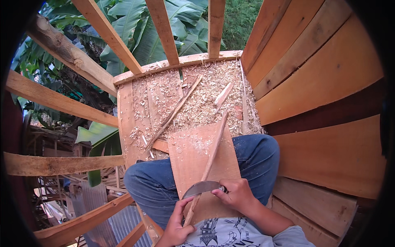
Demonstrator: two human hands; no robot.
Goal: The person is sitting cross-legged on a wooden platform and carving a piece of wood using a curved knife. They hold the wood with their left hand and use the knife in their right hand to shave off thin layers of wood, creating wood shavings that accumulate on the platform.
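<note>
Stick point(212, 161) looks light and stiff, so I'd grab it bodyward of the knife point(201, 188), where left hand point(177, 225)'s curled round it, right hand point(238, 194) clenching the knife's handle.

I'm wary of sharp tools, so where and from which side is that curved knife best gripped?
Probably by its dark handle, coming from the person's right: the handle lies at the right end, within the right hand, while the broad, curved blade extends left across the wooden stick.

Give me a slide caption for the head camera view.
Right hand holds a curved knife against a wooden stick held in the left hand, over a flat board, wood shavings beyond.
</note>
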